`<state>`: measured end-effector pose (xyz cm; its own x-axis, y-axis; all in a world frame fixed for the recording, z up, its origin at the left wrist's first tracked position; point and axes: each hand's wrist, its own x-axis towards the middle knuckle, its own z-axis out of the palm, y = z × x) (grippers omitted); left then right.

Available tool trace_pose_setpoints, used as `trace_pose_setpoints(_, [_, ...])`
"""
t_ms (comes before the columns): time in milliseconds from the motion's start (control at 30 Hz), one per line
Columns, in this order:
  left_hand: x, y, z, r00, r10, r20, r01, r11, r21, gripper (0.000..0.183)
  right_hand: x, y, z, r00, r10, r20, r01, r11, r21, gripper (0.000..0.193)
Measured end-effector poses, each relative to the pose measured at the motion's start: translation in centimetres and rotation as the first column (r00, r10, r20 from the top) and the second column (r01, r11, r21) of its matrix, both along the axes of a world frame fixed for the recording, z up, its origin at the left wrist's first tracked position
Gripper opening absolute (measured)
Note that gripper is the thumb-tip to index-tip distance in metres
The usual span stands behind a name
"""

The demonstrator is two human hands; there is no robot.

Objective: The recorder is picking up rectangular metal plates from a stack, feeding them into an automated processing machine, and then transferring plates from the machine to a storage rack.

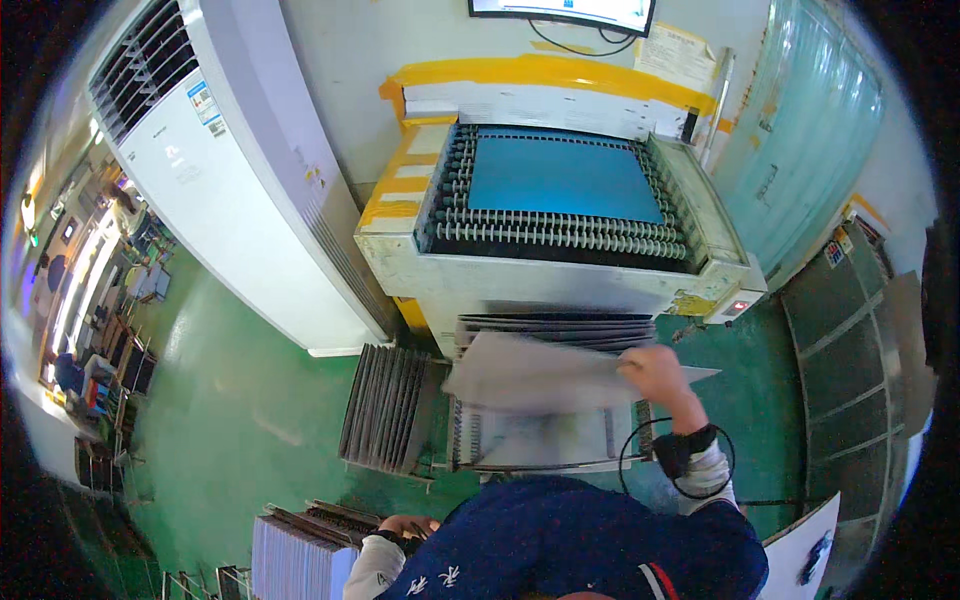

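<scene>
My right hand (655, 375) is closed on the right part of a thin grey panel (535, 372), which is tilted and slightly smeared by motion. The panel hangs above a slotted rack (590, 465) in front of my body. Several dark panels (560, 328) stand in that rack's far end, by the machine. Low at the left, my left hand (408, 525) has its fingers curled beside a rack of upright boards (295, 555). My body partly covers it, and what it grips cannot be made out. A black band and a looped black cord (733, 465) are at my right wrist.
Ahead stands a roller conveyor machine (540, 272) with a blue board (560, 175) on its rollers. Another rack of dark panels (385, 410) is on the green floor at the left. A tall white air conditioner (250, 190) rises behind it. Grey framed panels (845, 350) lean at the right.
</scene>
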<state>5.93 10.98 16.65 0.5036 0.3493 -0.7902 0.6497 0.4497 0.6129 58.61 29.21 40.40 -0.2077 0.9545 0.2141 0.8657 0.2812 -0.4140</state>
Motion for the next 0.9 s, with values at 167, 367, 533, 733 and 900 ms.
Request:
trace_pose_setpoints(167, [0.6, 1.1, 0.5, 0.996, -0.083, -0.025, 0.084, 0.996, 0.039, 0.033, 4.2, -1.0, 4.7, 0.812, -0.239, -0.532, 0.193, 0.971, -0.141, 0.018])
trace_pose_setpoints(367, [1.4, 1.1, 1.2, 0.991, -0.121, -0.052, 0.125, 0.988, 0.086, 0.032, 6.6, -0.2, 6.9, 0.62, -0.326, -0.714, 0.563, 0.818, 0.116, 0.023])
trace_pose_setpoints(533, [2.4, 0.4, 1.7, 0.994, -0.085, -0.07, 0.09, 0.993, 0.071, 0.03, 5.4, 2.0, 9.8, 0.292, -0.041, -0.956, 0.618, 0.771, 0.156, 0.023])
trace_pose_setpoints(733, [2.8, -1.2, 2.0, 0.996, 0.048, -0.072, -0.048, 0.999, 0.004, 0.028, 5.4, 5.3, 6.7, 0.597, -0.089, -0.797, 0.641, 0.651, 0.407, 0.019])
trace_pose_setpoints(900, [3.7, -2.1, 2.5, 0.99, 0.122, -0.075, -0.124, 0.992, -0.026, 0.027, 3.1, 7.2, 2.0, 0.962, -0.259, -0.083, 0.253, 0.74, 0.624, 0.042])
